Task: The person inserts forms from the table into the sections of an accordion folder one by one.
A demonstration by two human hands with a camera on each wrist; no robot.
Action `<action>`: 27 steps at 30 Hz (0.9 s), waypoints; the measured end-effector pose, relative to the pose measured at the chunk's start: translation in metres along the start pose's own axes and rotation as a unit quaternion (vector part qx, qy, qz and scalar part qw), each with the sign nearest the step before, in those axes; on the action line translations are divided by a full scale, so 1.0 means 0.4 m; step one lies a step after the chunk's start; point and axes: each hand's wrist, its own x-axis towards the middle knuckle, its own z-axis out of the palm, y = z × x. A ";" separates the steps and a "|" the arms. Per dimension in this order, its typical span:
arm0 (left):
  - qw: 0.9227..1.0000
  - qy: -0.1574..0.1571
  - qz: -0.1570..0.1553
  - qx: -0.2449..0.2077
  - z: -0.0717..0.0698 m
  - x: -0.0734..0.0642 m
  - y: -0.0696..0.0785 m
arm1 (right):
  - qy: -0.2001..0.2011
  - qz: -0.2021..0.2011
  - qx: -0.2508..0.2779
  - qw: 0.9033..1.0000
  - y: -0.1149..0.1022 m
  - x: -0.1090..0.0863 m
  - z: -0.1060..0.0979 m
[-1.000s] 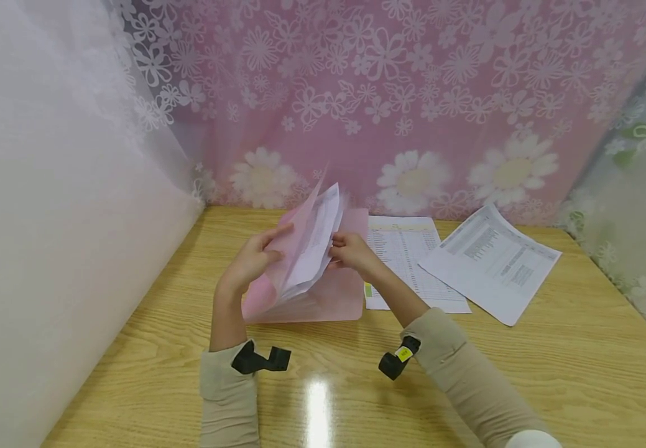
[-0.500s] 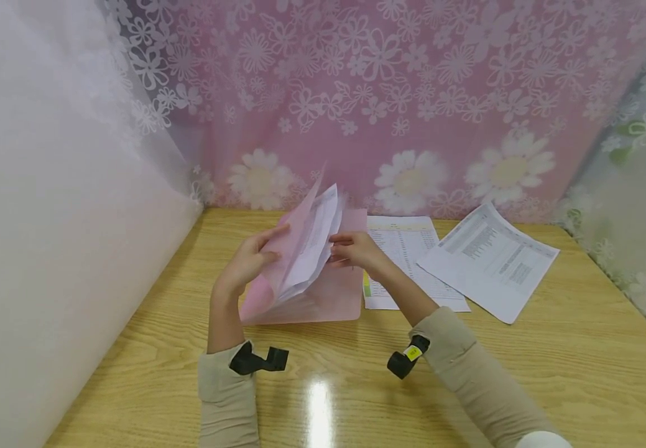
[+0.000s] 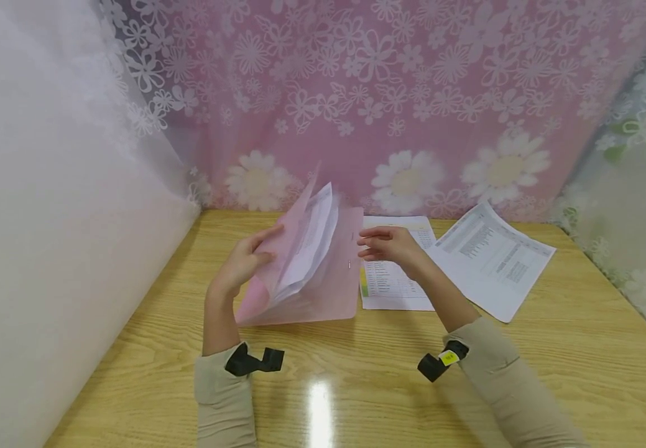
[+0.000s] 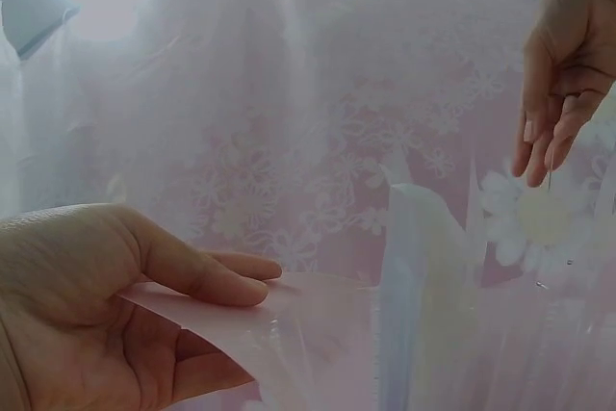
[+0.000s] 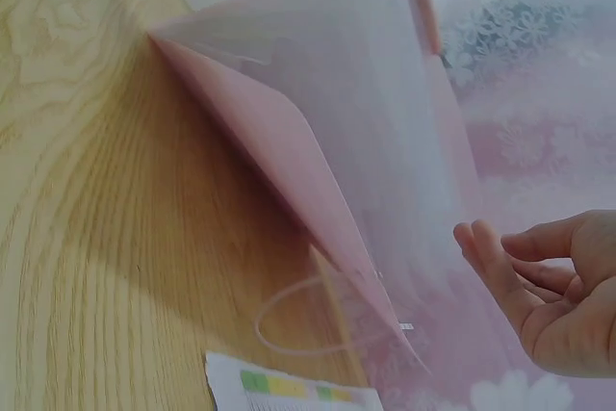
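Observation:
A pink folder with clear sleeves lies spread on the table, its front cover lifted. My left hand grips the cover's edge, thumb on one face and fingers behind, as the left wrist view shows. Inside the folder stand white printed papers in sleeves, fanned and tilted. My right hand is just right of the folder, above a printed sheet with yellow and green marks. Its fingers are loosely bent, apart from the sleeves. A thin line shows below its fingertips in the left wrist view; what it is cannot be told.
A second printed sheet lies askew at the right, overlapping the first. Flowered pink cloth hangs behind the wooden table, with a pale cloth wall at the left. A thin translucent loop shows near the folder's edge.
My right hand has come away from the papers in the folder and moved right, over the printed sheet. My left hand keeps holding the cover, while the freed sleeves spread slightly.

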 end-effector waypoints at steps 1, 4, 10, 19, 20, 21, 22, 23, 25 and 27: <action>1.000 0.001 -0.002 -0.003 0.000 0.000 0.000 | 0.005 0.000 0.003 1.000 0.002 -0.008 -0.015; 1.000 0.001 -0.002 -0.007 0.000 0.001 0.000 | 0.020 0.006 0.002 1.000 0.015 -0.033 -0.063; 1.000 0.004 0.009 -0.007 -0.004 -0.001 -0.004 | 0.061 0.017 -0.006 0.998 0.064 -0.085 -0.158; 1.000 0.006 0.003 -0.017 -0.004 -0.006 -0.006 | 0.114 -0.004 0.070 0.991 0.165 -0.197 -0.312; 1.000 0.005 0.002 -0.017 -0.005 -0.006 -0.006 | 0.123 -0.005 0.082 0.989 0.181 -0.209 -0.329; 1.000 0.006 0.001 -0.017 -0.006 -0.006 -0.007 | 0.134 -0.006 0.090 0.987 0.199 -0.221 -0.346; 1.000 0.005 -0.001 -0.017 -0.007 -0.006 -0.008 | 0.148 -0.007 0.104 0.984 0.219 -0.231 -0.364; 1.000 0.006 -0.002 -0.017 -0.008 -0.005 -0.008 | 0.160 -0.007 0.106 0.981 0.239 -0.241 -0.382; 1.000 0.007 -0.005 -0.017 -0.010 -0.005 -0.009 | 0.188 0.001 0.121 0.975 0.278 -0.259 -0.415; 1.000 0.006 -0.007 -0.017 -0.010 -0.004 -0.009 | 0.223 0.012 0.150 0.963 0.313 -0.274 -0.444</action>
